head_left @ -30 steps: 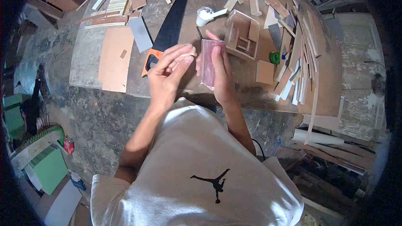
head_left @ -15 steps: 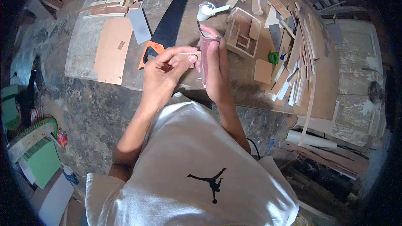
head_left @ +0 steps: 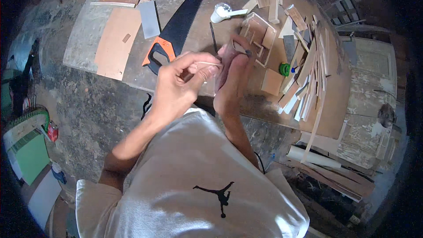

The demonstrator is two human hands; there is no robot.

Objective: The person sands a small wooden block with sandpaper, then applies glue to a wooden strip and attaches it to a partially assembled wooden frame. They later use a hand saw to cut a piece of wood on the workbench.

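Observation:
My left hand (head_left: 181, 79) pinches a small thin strip of wood (head_left: 208, 63) between thumb and fingers. Against that strip's end sits a folded reddish-brown sheet of sandpaper (head_left: 225, 64), wrapped round something I cannot make out. My right hand (head_left: 230, 90) is closed round the sandpaper, its upper part a little blurred. Both hands are held over the table's near edge. Just beyond them lie a handsaw with an orange and black handle (head_left: 164, 49) and a thin dark rod (head_left: 213, 37).
A small open wooden box (head_left: 250, 25) stands beyond my right hand. Behind the rod is a cup of white paste (head_left: 217, 16) with a stick across it. Long wood strips (head_left: 318, 64) and a green roll (head_left: 284, 69) lie to the right. A grey board (head_left: 149, 20) is left of the saw.
The sandpaper has tilted and turned with my right hand, and the wood strip now shows its thin edge. My left hand has shifted right and slightly down. The whole view has shifted a little.

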